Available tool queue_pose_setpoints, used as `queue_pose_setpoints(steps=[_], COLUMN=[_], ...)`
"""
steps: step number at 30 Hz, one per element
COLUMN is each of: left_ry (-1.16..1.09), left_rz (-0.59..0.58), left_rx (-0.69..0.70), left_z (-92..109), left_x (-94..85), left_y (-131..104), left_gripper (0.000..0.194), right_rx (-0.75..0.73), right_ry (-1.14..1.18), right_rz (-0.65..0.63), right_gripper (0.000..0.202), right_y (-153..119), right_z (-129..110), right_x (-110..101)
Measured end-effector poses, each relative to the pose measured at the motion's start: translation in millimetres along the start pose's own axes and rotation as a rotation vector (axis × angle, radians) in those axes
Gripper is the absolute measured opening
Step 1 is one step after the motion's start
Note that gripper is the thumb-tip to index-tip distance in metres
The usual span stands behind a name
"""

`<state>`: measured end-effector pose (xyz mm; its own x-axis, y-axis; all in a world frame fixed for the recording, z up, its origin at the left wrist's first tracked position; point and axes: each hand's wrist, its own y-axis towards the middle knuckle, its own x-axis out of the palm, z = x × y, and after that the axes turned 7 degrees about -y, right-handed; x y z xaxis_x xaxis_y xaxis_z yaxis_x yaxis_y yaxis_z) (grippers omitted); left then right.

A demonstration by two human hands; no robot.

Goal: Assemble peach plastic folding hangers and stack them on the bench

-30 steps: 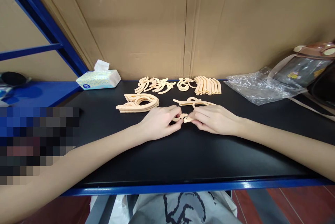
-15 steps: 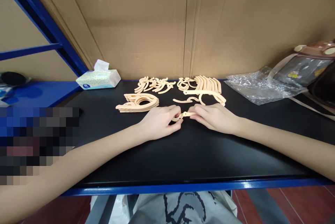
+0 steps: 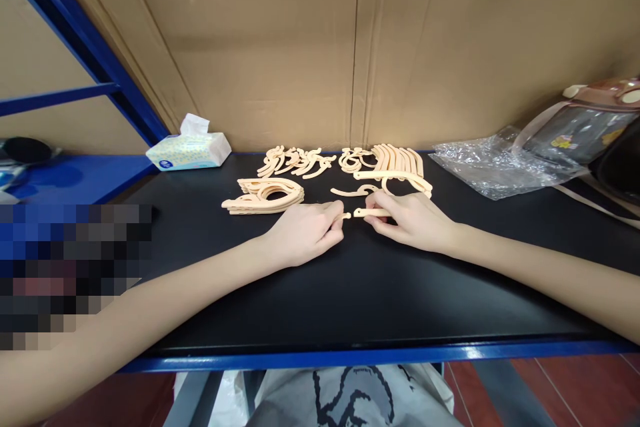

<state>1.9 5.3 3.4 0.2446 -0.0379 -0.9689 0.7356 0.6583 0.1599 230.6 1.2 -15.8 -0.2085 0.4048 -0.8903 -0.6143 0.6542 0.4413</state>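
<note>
Between the thumb and fingers of my left hand [image 3: 306,234] is a small cream plastic hanger piece [image 3: 347,216]. Only its tip shows; the rest is hidden by the fingers. My right hand [image 3: 417,222] pinches a cream hanger arm [image 3: 371,212], whose end with a hole points left. A narrow gap separates the two pieces, just above the black tabletop. Beyond my right hand lie a curved hanger hook [image 3: 356,192] and another loose hanger arm [image 3: 390,177]. Left of my left hand rests a stack of folded hangers [image 3: 265,195].
Farther back lie a pile of hanger hooks [image 3: 295,162] and a row of hanger arms [image 3: 397,160]. A tissue pack [image 3: 190,149] stands at the back left. Crumpled clear plastic [image 3: 505,160] and a strapped bottle [image 3: 580,130] occupy the right. The table has a blue front edge [image 3: 320,357].
The two pieces met end to end before; now they are apart. My right hand has risen slightly, and more of its hanger arm shows. Less of the left piece is visible.
</note>
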Motion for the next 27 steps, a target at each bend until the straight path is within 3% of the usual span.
queue_pose_setpoints(steps=[5,10,21,27], left_ry=[-0.038,0.027,0.172,0.179], left_rz=[-0.050,-0.082,-0.006,-0.001], left_rx=[0.007,0.014,0.140,0.037], left_z=[-0.8,0.2,5.7,5.8], left_x=[-2.4,-3.2,3.1,4.0], left_y=[-1.3,-0.6,-3.8,-2.1], left_gripper=[0.011,0.012,0.030,0.033], right_rx=[-0.074,-0.112,-0.160,-0.170], right_ry=[-0.063,0.089,0.239,0.264], right_rz=[0.017,0.030,-0.166,-0.207], right_gripper=[0.021,0.024,0.030,0.032], right_y=[-2.4,-2.5,-2.0,-0.2], right_z=[-1.3,-3.7,-4.1,-2.7], right_x=[-0.3,-3.3,-5.0,-4.6])
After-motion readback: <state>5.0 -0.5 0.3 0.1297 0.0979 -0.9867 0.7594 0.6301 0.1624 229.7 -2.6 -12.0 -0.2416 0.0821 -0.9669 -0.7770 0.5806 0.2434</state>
